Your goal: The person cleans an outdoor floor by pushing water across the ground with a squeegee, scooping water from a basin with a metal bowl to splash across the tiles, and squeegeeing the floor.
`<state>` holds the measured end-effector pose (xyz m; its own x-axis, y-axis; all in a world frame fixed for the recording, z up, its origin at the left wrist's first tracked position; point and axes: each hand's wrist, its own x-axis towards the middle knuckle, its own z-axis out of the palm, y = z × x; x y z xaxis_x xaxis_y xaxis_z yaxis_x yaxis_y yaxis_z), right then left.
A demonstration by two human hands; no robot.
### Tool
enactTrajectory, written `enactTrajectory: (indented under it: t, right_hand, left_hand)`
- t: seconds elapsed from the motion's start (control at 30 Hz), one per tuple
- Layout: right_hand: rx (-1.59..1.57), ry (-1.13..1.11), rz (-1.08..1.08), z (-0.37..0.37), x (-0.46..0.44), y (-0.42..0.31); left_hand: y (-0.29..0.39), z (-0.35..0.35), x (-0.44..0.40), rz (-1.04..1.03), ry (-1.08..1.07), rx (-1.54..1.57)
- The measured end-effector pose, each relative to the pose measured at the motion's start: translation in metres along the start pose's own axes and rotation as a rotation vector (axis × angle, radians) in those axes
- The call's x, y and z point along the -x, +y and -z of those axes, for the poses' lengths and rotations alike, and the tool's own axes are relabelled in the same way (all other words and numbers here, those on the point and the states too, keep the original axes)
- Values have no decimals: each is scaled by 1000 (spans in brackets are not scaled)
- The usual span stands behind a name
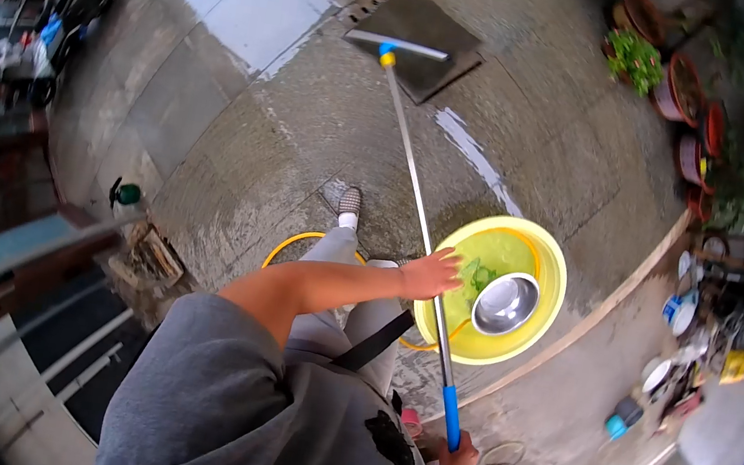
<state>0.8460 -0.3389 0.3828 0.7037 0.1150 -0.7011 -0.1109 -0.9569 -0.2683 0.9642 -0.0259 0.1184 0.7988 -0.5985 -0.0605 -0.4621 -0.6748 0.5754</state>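
Observation:
A long-handled floor squeegee (pixel 413 167) slants across the view, its blade over a dark square plate (pixel 434 27) set in the wet concrete. My right hand (pixel 459 459) is closed around the blue grip at the near end of its pole. Farther up, my left hand (pixel 431 274) lies across the metal pole with its fingers spread and stretched out. It is palm down, so any contact beneath it is hidden. Just beyond those fingers stands a yellow basin (pixel 550 300) holding water, green leaves (pixel 480 276) and a steel bowl (pixel 506 304).
A yellow hose (pixel 290 242) curves past my legs and into the basin. Potted plants (pixel 634 62) line the right side. Puddles (pixel 478 157) shine on the concrete. A parked vehicle (pixel 48 35) stands at far left, with assorted household items (pixel 679 314) at right.

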Motion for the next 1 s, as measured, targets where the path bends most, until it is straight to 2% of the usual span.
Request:
enactTrajectory:
  t: [0.03, 0.07, 0.13, 0.17, 0.2, 0.27, 0.3, 0.37, 0.47, 0.53, 0.57, 0.6, 0.67, 0.77, 0.87, 0.9, 1.0]
  right_hand:
    - [26, -15, 35, 8, 0, -5]
    - [93, -86, 37, 24, -2, -15]
    - [146, -158, 57, 54, -10, -43]
    - [213, -165, 132, 72, -19, -52]
    - [295, -181, 169, 92, -29, -83]
    - [379, -187, 238, 116, -53, -143]
    - [436, -197, 333, 118, -68, -167]
    - [515, -260, 354, 114, -100, -226]
    - [493, -279, 509, 69, -143, -326]
    - [487, -307, 619, 16, -161, -400]
    - [545, -316, 690, -15, -169, -432]
    - [554, -334, 723, -45, -167, -472]
    - [650, -333, 801, -101, -159, -527]
    - [783, -347, 880, -120, -147, -561]
    - [784, -393, 894, -69, -150, -568]
    - [842, -400, 822, -39, -151, -572]
    - [910, -405, 784, 55, -136, -596]
  left_hand:
    - [-7, -4, 16, -24, -196, 11]
    - [-14, -24, 31, -30, -218, 142]
    - [-16, -18, 66, -10, -148, 294]
    - [-12, -18, 76, 74, -171, 334]
    - [-9, 9, 88, 108, -178, 366]
    - [-20, 17, 109, 110, -99, 402]
    - [-27, 15, 117, 173, -145, 282]
    - [-54, 33, 147, 455, -42, 371]
    - [-126, 67, 225, 696, 54, 233]
    - [-183, 70, 295, 909, 169, 41]
    - [-212, 65, 330, 1082, 182, -10]
    - [-217, 96, 371, 1230, 170, -7]
    - [-261, 73, 433, 1516, 361, -81]
    - [-251, 96, 480, 1579, 409, -175]
    - [-227, 117, 448, 1514, 286, -98]
    - [-216, 125, 430, 1418, 394, -7]
    - [-185, 139, 367, 1182, 634, 220]
